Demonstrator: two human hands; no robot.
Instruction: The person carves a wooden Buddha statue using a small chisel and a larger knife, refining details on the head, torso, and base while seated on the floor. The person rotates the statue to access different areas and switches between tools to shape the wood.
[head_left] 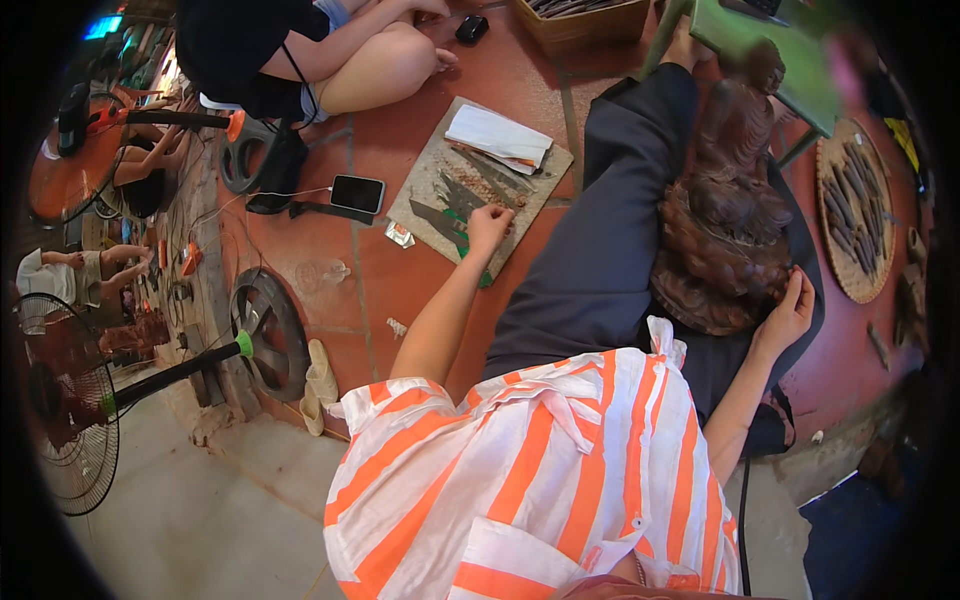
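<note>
A dark brown carved wooden statue (725, 210) of a seated figure on a petalled base leans across my lap, its head away from me. My right hand (790, 310) is closed against the lower right edge of its base, fingertips on the wood. My left hand (488, 230) is over the near right part of a square woven mat (420, 185), its fingers drawn together in a pinch. Whatever they hold is too small to make out. Dark flat strips (465, 190) lie beside that hand, along with a folded white sheet (497, 136) and a green scrap (486, 278).
A phone (357, 194) on a cable and a small foil packet (399, 234) lie left of the mat. Standing fans (70, 400) are at far left. Another person's bent leg (385, 75) is ahead. At right are a round basket of sticks (856, 215) and a green stool (765, 50).
</note>
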